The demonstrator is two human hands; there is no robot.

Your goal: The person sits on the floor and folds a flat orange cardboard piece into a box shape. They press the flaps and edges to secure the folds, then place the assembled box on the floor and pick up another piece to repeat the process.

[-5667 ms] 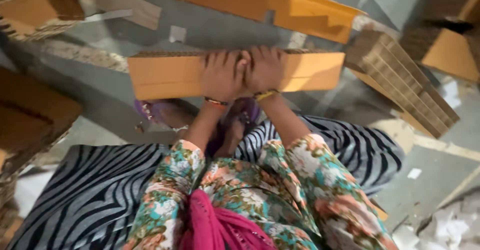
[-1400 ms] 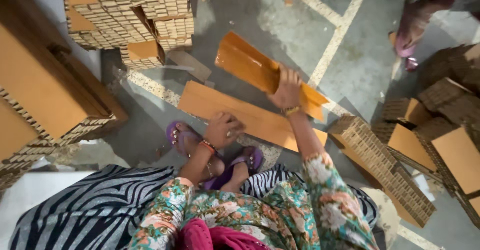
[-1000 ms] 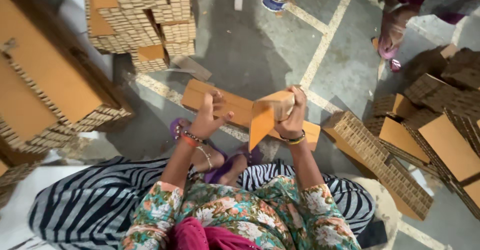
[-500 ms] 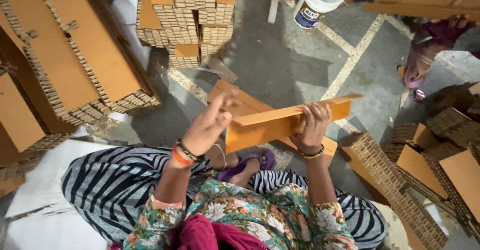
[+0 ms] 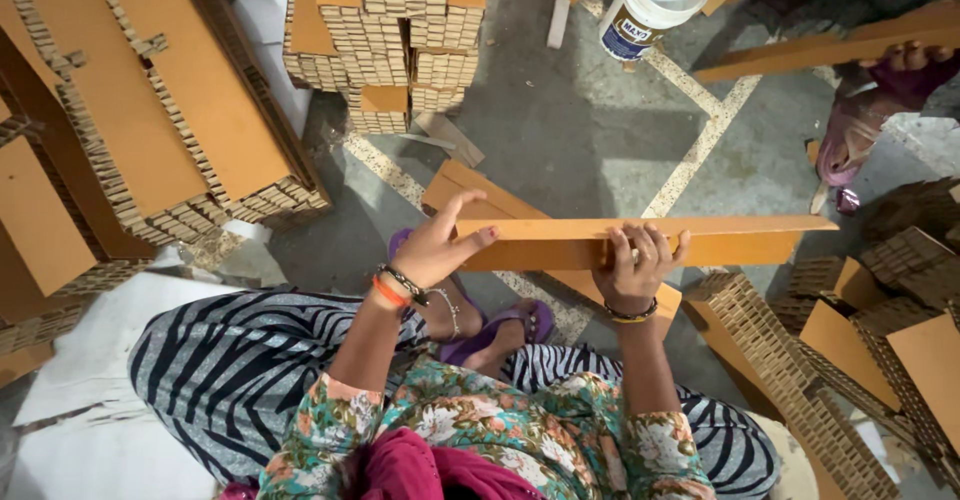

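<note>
I hold a long, flat strip of brown corrugated cardboard (image 5: 640, 243) level across the middle of the frame, above my feet. My right hand (image 5: 632, 265) is clamped on it near its middle, fingers curled over the top edge. My left hand (image 5: 435, 245) is open, with fingers spread, and only touches the left end of the strip; it does not grip. The two hands are apart.

Under the strip, a second flat brown cardboard piece (image 5: 470, 188) lies on the grey concrete floor (image 5: 560, 130). In the upper middle of the frame stands a white plastic tub with a blue label (image 5: 650, 5).

I think the main risk is on the right: the strip reaches far beyond my right hand, so that long free end may sag or bend. Because my left hand is loose, the strip can also twist or slip from it. At the upper right, another person's hand (image 5: 905, 57) holds a similar strip, and my long end could knock it if I swing.
</note>
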